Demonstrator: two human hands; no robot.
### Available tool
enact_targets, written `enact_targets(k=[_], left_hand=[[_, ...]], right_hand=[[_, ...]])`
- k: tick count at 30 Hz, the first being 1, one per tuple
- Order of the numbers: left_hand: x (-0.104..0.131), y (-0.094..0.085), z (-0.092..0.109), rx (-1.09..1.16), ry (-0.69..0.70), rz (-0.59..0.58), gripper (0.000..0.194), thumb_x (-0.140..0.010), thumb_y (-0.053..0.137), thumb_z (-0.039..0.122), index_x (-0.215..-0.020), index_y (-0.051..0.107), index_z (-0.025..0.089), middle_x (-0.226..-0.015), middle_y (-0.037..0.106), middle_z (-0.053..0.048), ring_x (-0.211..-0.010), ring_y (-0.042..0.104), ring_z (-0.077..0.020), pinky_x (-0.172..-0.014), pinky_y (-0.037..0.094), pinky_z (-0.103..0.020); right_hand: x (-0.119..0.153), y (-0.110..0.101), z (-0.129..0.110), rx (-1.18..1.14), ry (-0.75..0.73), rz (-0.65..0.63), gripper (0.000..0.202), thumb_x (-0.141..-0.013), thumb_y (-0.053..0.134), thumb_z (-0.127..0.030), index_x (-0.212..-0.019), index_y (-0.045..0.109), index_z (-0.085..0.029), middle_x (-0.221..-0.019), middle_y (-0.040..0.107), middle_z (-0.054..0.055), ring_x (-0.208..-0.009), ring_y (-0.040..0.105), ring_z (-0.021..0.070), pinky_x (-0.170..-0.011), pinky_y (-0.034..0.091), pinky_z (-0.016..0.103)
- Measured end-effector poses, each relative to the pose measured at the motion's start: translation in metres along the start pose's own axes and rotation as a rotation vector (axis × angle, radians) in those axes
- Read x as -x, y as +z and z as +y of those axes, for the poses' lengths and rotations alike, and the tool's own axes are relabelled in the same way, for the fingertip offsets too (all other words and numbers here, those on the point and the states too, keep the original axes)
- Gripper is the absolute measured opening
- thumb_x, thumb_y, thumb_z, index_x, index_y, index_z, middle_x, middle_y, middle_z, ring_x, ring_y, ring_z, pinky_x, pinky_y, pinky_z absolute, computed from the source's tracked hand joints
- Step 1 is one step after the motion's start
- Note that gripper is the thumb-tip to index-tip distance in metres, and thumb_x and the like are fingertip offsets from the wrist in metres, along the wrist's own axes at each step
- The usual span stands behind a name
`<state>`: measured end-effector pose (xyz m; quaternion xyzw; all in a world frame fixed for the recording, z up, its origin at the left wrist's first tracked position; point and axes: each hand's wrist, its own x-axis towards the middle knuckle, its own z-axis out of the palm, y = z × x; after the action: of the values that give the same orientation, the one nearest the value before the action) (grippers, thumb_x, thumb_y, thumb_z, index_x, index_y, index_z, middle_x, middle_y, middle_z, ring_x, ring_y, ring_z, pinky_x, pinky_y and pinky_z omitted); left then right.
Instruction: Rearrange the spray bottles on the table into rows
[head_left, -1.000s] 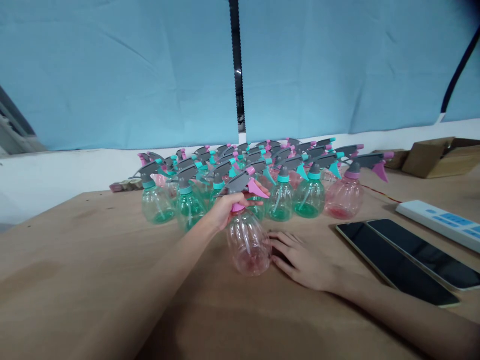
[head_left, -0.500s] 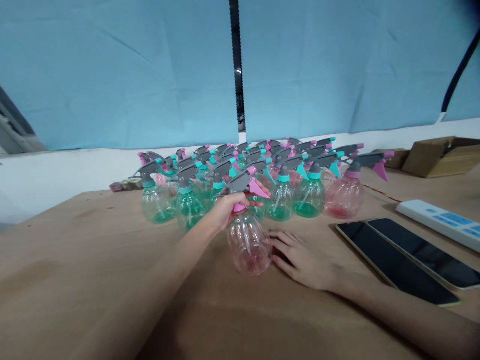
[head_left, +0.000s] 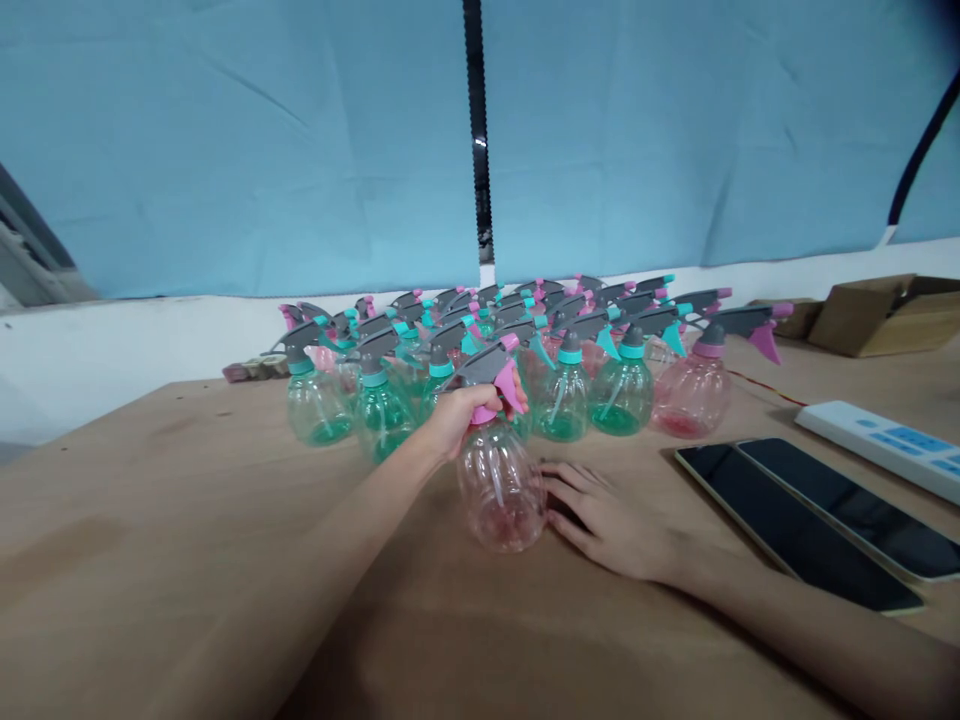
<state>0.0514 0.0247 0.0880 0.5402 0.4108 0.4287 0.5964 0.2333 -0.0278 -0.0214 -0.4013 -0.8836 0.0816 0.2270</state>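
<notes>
A clear pink spray bottle point(head_left: 501, 490) with a grey head and pink trigger stands upright on the wooden table point(head_left: 150, 520). My left hand point(head_left: 465, 415) is wrapped round its neck, with fingers over the pink trigger. To the right of the bottle, my right hand point(head_left: 600, 520) lies low at the table, fingers spread and their tips at the bottle's lower side; it grips nothing. Behind the held bottle stand several more spray bottles in rows, among them a green one point(head_left: 621, 395) and a pink one point(head_left: 690, 395).
Two dark phones point(head_left: 795, 525) point(head_left: 851, 505) lie at the right, beside a white power strip point(head_left: 885, 445). An open cardboard box point(head_left: 862, 315) sits at the back right. Small items point(head_left: 259, 368) lie at the back left. A blue sheet point(head_left: 300, 150) hangs behind the table.
The fingers of my left hand have closed in round the trigger, which is now drawn nearer the bottle's neck. My right hand has stayed in place.
</notes>
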Motion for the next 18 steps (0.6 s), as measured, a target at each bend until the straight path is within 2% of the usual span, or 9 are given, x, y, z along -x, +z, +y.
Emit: enact_targets(k=[6, 10, 12, 16, 18], left_hand=[[0.0027, 0.0024, 0.0049, -0.103, 0.069, -0.029, 0.017, -0.057, 0.052, 0.015, -0.065, 0.067, 0.015, -0.063, 0.066, -0.003, -0.065, 0.059, -0.0188, -0.066, 0.047, -0.031], [0.0022, 0.0019, 0.0035, -0.129, 0.056, -0.047, 0.018, -0.058, 0.053, 0.017, -0.068, 0.068, 0.016, -0.070, 0.068, -0.005, -0.073, 0.061, -0.0211, -0.072, 0.047, -0.034], [0.0006, 0.0015, 0.0023, -0.119, 0.080, -0.093, 0.022, -0.058, 0.053, 0.018, -0.072, 0.069, 0.016, -0.071, 0.068, -0.005, -0.077, 0.062, -0.0222, -0.073, 0.048, -0.036], [0.0001, 0.0030, 0.0019, -0.079, 0.255, -0.277, 0.034, -0.059, 0.050, 0.014, -0.087, 0.069, 0.018, -0.089, 0.069, -0.005, -0.092, 0.060, -0.0224, -0.079, 0.047, -0.035], [0.0049, 0.0042, 0.0024, -0.137, 0.255, -0.301, 0.033, -0.063, 0.051, 0.016, -0.091, 0.068, 0.017, -0.095, 0.068, -0.006, -0.096, 0.060, -0.0228, -0.080, 0.047, -0.035]], right_hand=[[0.0000, -0.0004, 0.0001, -0.002, -0.002, -0.002, 0.036, -0.089, 0.041, -0.027, -0.124, 0.047, -0.020, -0.126, 0.049, 0.010, -0.117, 0.042, 0.0231, -0.099, 0.035, 0.044], [-0.0001, -0.0003, -0.0001, -0.002, -0.004, 0.002, 0.037, -0.089, 0.041, -0.027, -0.125, 0.047, -0.021, -0.126, 0.049, 0.010, -0.117, 0.042, 0.0236, -0.098, 0.036, 0.045], [-0.0003, -0.0002, -0.0001, -0.002, 0.001, -0.006, 0.037, -0.090, 0.041, -0.027, -0.125, 0.046, -0.020, -0.127, 0.048, 0.011, -0.117, 0.042, 0.0235, -0.098, 0.036, 0.044], [-0.0008, -0.0001, 0.0001, 0.004, 0.009, -0.023, 0.037, -0.089, 0.041, -0.027, -0.125, 0.046, -0.019, -0.127, 0.047, 0.011, -0.117, 0.042, 0.0236, -0.098, 0.035, 0.044], [-0.0007, -0.0001, 0.0000, 0.002, 0.008, -0.021, 0.037, -0.089, 0.041, -0.027, -0.125, 0.047, -0.019, -0.127, 0.047, 0.011, -0.117, 0.042, 0.0235, -0.098, 0.035, 0.044]])
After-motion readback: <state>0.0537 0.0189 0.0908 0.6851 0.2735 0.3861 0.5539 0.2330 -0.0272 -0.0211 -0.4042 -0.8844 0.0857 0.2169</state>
